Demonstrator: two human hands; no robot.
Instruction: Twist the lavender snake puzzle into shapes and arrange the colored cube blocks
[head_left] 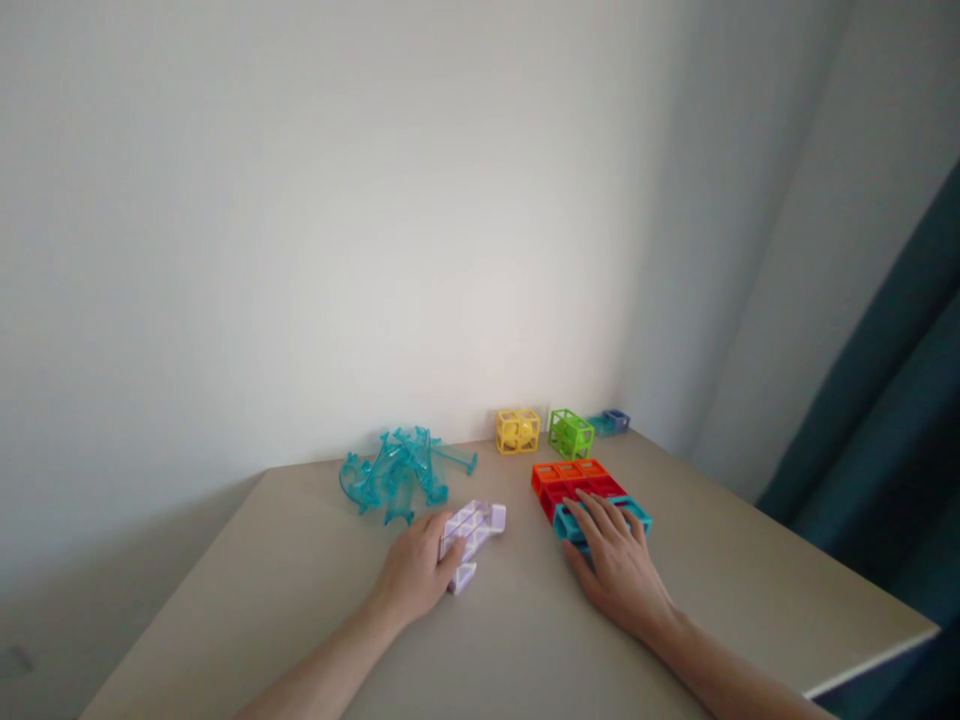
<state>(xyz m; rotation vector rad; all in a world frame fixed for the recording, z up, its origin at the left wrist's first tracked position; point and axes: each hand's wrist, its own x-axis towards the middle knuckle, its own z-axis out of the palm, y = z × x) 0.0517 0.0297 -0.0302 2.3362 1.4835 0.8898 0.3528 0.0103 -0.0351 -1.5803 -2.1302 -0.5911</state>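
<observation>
While the left hand held the lilac blocks between bent fingers and thumb, midway between the side edges of the desk, the right hand lay loosely spread on the joined frames. These sat nearer the right edge

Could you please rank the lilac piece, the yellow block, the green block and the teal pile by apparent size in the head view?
Largest first:
1. teal pile
2. lilac piece, partly covered by the left hand
3. yellow block and green block: too alike to rank
</observation>
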